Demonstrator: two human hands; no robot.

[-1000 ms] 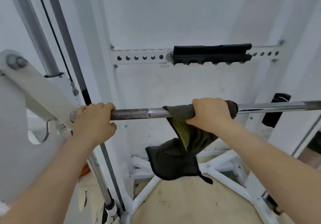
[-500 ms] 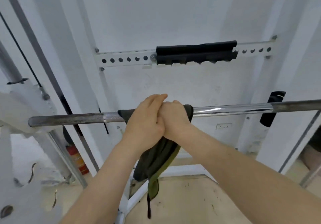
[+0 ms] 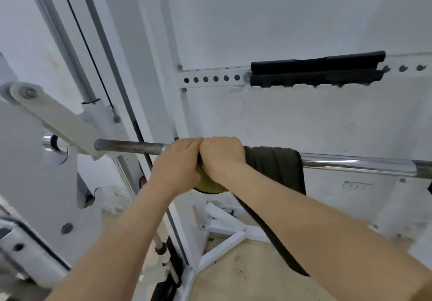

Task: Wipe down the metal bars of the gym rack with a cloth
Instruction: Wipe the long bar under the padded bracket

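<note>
The bar is hidden under the left hand, the right hand and the cloth. Its right end runs off the picture. The right arm covers part of the hanging cloth. The wall label is too small to read.

The floor is tan and scuffed, with dark specks at near centre. White rack base tubes stand directly on it, meeting at an angle. Above, the horizontal bar carries a dark cloth draped over its middle. The bar's metal is dull and rough to the left and polished to the right.
</note>
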